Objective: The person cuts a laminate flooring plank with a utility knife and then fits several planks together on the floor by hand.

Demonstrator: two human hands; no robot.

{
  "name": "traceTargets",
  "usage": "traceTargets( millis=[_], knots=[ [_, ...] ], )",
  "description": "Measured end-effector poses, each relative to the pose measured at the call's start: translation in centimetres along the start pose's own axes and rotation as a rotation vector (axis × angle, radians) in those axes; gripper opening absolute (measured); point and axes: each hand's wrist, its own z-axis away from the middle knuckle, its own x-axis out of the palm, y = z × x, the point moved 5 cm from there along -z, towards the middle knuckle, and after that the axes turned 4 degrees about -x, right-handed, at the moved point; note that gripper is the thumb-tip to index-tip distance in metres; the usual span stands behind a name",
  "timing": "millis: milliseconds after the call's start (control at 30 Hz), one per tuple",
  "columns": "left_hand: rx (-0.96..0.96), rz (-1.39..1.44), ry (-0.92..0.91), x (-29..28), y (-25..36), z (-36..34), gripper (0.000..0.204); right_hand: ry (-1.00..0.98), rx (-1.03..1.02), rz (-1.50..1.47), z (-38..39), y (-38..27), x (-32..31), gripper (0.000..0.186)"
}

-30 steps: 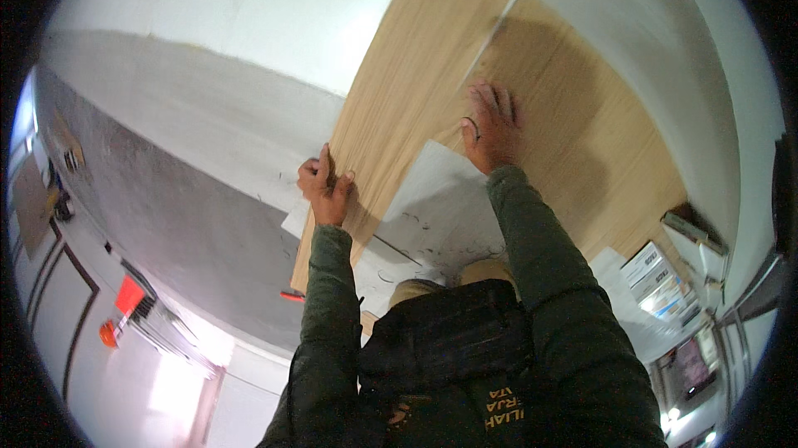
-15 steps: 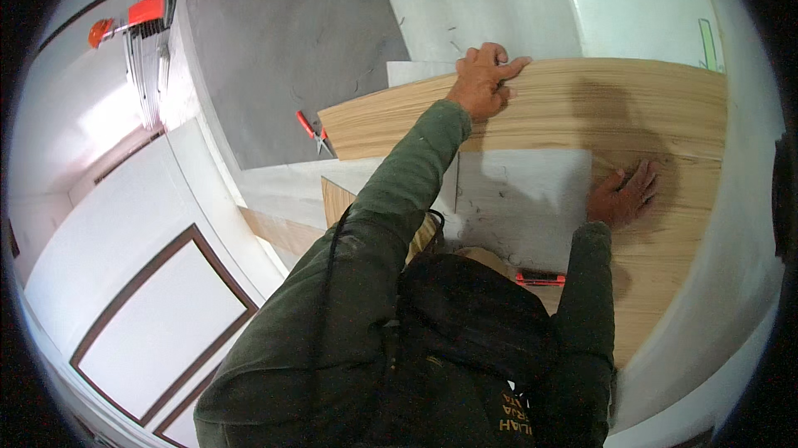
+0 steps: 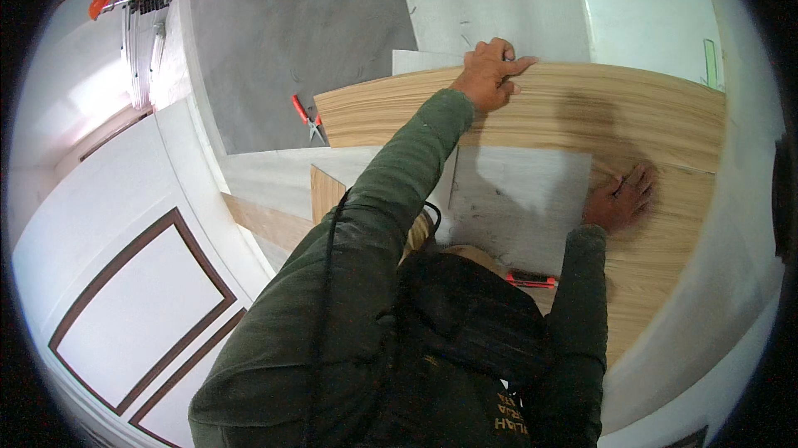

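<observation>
A long wood-grain plank (image 3: 582, 128) lies crosswise in front of me, its slanted left end on the dark grey floor. My left hand (image 3: 490, 78) rests on its far edge, fingers spread and bent, one stretched along the edge. Palm down, my right hand (image 3: 619, 199) lies flat with spread fingers on the wood-grain planks (image 3: 657, 257) at the right, just nearer than the long plank's near edge. Beside my right forearm is a red and black utility knife (image 3: 532, 280), partly hidden by my clothing. Red-handled pliers (image 3: 307, 120) lie next to the plank's left end.
Grey-white sheets (image 3: 519, 199) cover part of the floor nearer than the plank, and another pale sheet (image 3: 490, 3) lies beyond it. A smaller wood-grain piece (image 3: 326, 192) sits left of my arm. A white wall (image 3: 748, 282) curves along the right; framed white panels (image 3: 150, 307) stand left.
The view has shifted slightly. Both hands stay at about the same places on the planks, and the pliers and knife lie as before.
</observation>
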Motion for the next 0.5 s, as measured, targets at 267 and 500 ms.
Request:
traceTargets(
  millis=[267, 500],
  knots=[
    [0.063, -0.037, 0.123, -0.1, -2.7, 0.9, 0.062, -0.122, 0.068, -0.030, 0.4, -1.1, 0.1, 0.056],
    [0.112, -0.018, 0.083, -0.1, -0.2, -0.3, 0.061, -0.157, 0.126, -0.109, -0.1, 0.9, -2.0, 0.055]
  ],
)
